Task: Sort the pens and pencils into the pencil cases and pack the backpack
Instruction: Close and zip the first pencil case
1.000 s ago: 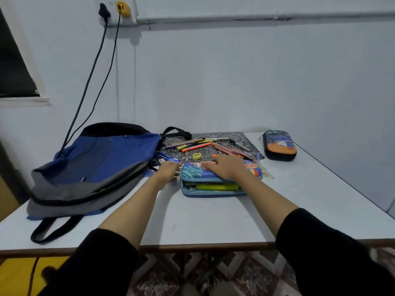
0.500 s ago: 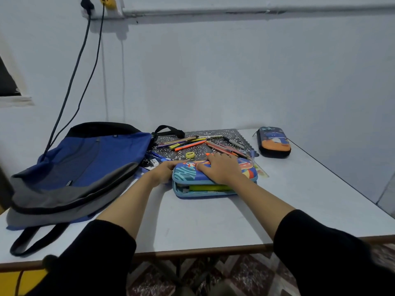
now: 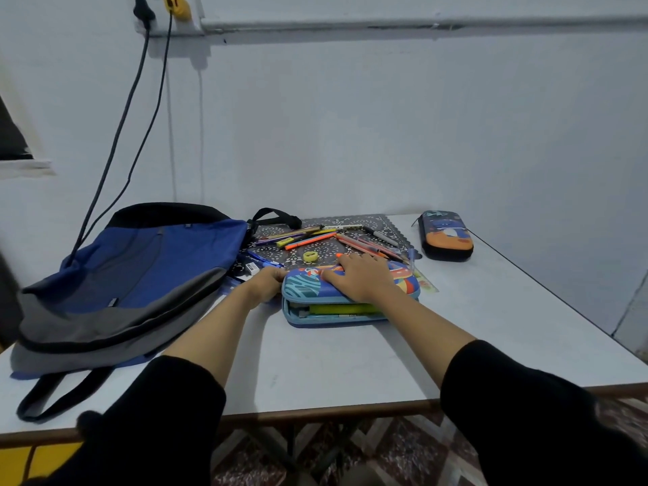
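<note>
Nearest you: two black sleeves (image 3: pixel 526 415), pushed back from bare forearms, reach over the front edge of the white table (image 3: pixel 315 373). Patterned floor tiles (image 3: pixel 385 450) show below the edge.

Mid-table, task item: blue pencil case (image 3: pixel 304 290) with a printed lid, lying flat. The near side gapes, and a yellow-green item (image 3: pixel 336 309) shows in the gap.
- Your right hand (image 3: pixel 357 280): palm down on the lid, fingers straight and spread, pressing, clasping nothing.
- Your left hand (image 3: pixel 268 282): against the case's left end, touching it. Its fingers turn away behind the corner, so you cannot tell whether they grip.

Left of the case: backpack (image 3: pixel 140 271), blue and grey with black trim, lying flat just beside your left forearm. One black strap (image 3: pixel 52 394) trails towards the front edge.

Behind the case: dark patterned mat (image 3: pixel 354 221).
- Loose pens and pencils (image 3: pixel 312 239) lie on it, fanned and overlapping, orange and yellow among them.
- A round yellow sharpener (image 3: pixel 310 256) lies near the case's far edge.
- A blue pen (image 3: pixel 264 260) and a small white block (image 3: pixel 250 269) lie at the mat's left side, near the backpack.
- A clear ruler (image 3: pixel 427 285) lies at the case's right end.

Far right: second pencil case (image 3: pixel 445 236), dark with orange and blue print, lid down, well apart from the first and close to the wall.

Wall: two dark cables (image 3: pixel 115 135) hang from a socket (image 3: pixel 171 3) at top left and drop behind the backpack.
</note>
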